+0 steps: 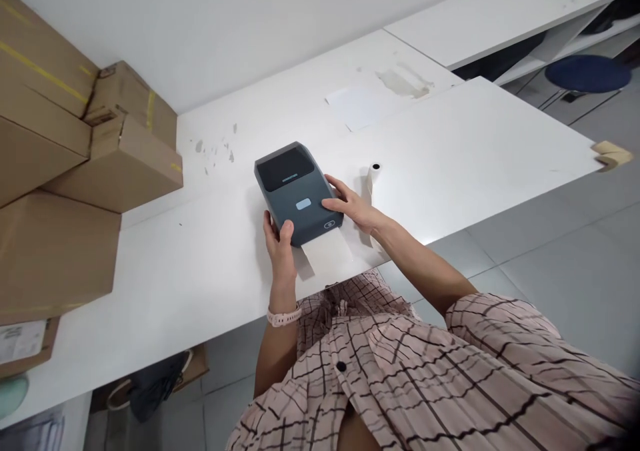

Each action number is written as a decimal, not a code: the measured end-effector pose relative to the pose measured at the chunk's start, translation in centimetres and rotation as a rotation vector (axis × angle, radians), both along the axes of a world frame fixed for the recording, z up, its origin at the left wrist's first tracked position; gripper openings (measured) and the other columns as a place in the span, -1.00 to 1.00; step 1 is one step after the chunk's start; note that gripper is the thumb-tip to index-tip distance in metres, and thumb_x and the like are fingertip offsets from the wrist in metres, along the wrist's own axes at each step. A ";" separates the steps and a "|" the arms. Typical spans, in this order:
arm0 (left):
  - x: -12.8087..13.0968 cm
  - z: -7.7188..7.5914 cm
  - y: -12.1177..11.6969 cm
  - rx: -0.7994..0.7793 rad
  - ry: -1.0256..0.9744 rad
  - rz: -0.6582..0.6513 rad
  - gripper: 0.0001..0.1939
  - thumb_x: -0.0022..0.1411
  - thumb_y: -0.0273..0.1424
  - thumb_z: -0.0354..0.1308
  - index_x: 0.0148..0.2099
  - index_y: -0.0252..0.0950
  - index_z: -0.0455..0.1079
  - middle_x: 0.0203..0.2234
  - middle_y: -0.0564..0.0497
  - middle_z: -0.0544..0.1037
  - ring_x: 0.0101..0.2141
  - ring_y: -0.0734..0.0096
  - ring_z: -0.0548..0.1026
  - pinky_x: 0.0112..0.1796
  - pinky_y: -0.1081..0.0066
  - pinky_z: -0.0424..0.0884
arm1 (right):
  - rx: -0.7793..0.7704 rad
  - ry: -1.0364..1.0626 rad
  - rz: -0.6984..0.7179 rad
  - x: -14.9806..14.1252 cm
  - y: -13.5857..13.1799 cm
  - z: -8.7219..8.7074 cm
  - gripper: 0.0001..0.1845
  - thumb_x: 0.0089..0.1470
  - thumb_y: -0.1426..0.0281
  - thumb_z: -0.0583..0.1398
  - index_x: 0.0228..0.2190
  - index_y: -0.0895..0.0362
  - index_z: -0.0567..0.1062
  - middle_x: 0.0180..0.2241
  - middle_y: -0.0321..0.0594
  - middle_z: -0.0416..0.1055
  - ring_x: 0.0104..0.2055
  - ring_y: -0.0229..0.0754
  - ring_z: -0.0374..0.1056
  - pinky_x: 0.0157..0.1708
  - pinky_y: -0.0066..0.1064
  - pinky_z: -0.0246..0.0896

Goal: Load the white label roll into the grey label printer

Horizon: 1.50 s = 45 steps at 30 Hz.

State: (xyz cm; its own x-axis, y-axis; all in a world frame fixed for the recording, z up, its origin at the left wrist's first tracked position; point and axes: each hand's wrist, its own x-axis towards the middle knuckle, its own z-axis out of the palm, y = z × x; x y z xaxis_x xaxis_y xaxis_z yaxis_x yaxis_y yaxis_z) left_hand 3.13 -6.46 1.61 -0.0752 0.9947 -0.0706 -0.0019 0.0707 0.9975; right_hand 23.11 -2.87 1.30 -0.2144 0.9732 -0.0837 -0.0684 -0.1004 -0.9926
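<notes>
A dark grey label printer [295, 188] stands on the white table [475, 151], with a white strip of label paper [327, 254] sticking out of its front slot. My left hand [279, 244] grips the printer's near left corner, thumb on top. My right hand [350, 206] rests on the printer's right side, fingers laid flat on its lid near a small round button. A small white paper roll [373, 174] stands upright just right of my right hand.
Stacked cardboard boxes [65, 164] fill the table's left end. A white sheet [357, 108] lies further back on the table. A blue stool [587, 74] stands at the far right, and a bag [150, 384] sits on the floor under the table.
</notes>
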 end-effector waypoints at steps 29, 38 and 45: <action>1.6 -0.4 -7.1 -0.283 -0.092 -0.119 -0.46 0.01 0.08 0.38 -0.49 -0.24 0.28 -0.68 0.18 0.25 -0.64 0.61 0.16 -0.57 0.48 0.12 | 0.089 -0.071 -0.141 -1.2 -0.5 -0.8 -0.05 0.11 -0.05 0.20 0.40 0.02 0.08 0.37 -0.02 0.26 0.35 0.17 0.26 0.28 0.10 0.27; 0.1 -2.3 -7.9 -0.074 0.072 0.126 -0.63 0.21 -0.01 0.27 -0.21 -0.21 0.39 -0.44 0.09 0.46 -0.47 0.49 0.39 -0.44 0.48 0.33 | 0.826 -0.787 -0.119 -2.7 -3.6 3.5 -0.58 0.32 0.20 0.09 0.17 -0.09 0.40 0.04 -0.19 0.56 0.34 0.10 0.24 0.46 0.15 -0.15; -0.3 0.0 -5.4 0.223 0.133 0.285 -0.48 0.35 -0.08 0.16 0.27 -0.12 0.28 0.30 -0.14 0.36 0.28 0.18 0.36 0.19 0.24 0.37 | 0.821 -0.916 -0.033 -4.8 -3.9 4.9 -0.54 0.37 0.20 0.00 0.20 0.04 0.35 -0.01 -0.07 0.54 0.20 0.12 0.36 0.46 0.14 -0.14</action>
State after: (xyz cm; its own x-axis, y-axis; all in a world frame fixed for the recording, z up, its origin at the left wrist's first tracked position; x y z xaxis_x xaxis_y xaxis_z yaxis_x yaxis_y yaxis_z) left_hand 2.88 -11.87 1.66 -0.3453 0.9222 0.1739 0.1404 -0.1324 0.9812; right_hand 18.30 -6.74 6.17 -0.3730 0.8122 0.4486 0.6960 0.5647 -0.4436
